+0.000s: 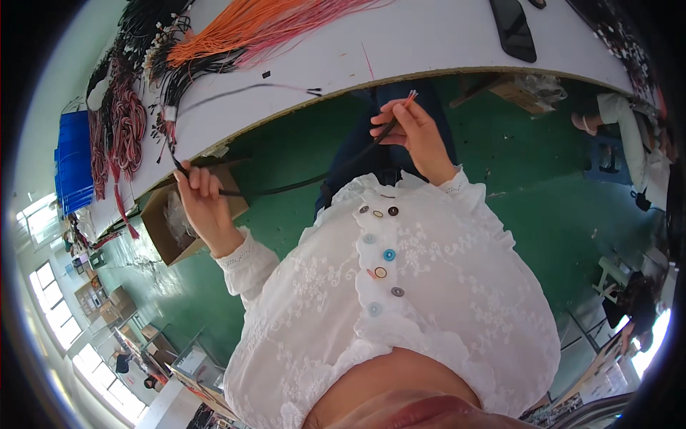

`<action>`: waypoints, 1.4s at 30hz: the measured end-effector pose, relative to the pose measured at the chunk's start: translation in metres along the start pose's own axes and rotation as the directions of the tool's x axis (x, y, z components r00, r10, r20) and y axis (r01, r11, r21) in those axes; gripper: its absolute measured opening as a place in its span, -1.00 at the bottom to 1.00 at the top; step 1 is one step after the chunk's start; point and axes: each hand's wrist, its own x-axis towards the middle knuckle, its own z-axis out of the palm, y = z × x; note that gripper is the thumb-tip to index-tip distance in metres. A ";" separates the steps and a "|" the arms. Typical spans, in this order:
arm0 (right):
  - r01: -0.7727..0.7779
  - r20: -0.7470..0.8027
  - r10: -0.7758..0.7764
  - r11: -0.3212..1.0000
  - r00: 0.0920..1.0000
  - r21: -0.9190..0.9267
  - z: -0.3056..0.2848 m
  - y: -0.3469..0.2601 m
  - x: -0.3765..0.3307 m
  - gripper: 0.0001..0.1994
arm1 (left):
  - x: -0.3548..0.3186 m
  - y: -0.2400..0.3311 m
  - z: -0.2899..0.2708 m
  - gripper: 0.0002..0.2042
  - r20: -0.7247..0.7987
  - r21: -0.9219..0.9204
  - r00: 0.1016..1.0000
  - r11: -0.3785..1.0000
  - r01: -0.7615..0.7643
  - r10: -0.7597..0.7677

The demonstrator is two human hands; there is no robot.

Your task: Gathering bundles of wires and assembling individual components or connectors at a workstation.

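A black cable (300,185) sags between my two hands in front of my lap, off the table's near edge. My left hand (204,204) is closed around one end of it, beside the left part of the table; dark thin leads run up from there toward the wire bundles. My right hand (418,136) pinches the cable near its other end. Red and white wire ends (411,98) stick out above those fingers. On the table by the edge lies another thin dark cable (243,89) with small black tips.
Orange wires (221,32), pink wires (300,28) and coiled dark red cables (127,114) lie on the white table (421,43). A phone (513,30) rests at the back right. Below left stands an open cardboard box (168,229). People sit and work around the room.
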 end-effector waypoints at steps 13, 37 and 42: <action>0.445 0.018 -0.464 0.836 0.886 -0.320 0.048 -0.045 -0.015 -0.54 | -0.115 -0.120 0.077 -0.82 0.246 0.871 0.943 0.477 -0.115 -0.223; 0.168 0.010 -0.172 0.947 0.985 -0.273 0.011 -0.152 0.031 -0.65 | -0.012 0.047 0.048 -0.83 0.459 0.840 0.809 0.474 -0.262 -0.367; 0.087 0.075 -0.063 0.922 0.995 -0.376 0.034 -0.150 0.053 -0.55 | 0.113 0.152 0.076 -0.96 0.567 0.798 0.728 -0.034 -0.602 0.385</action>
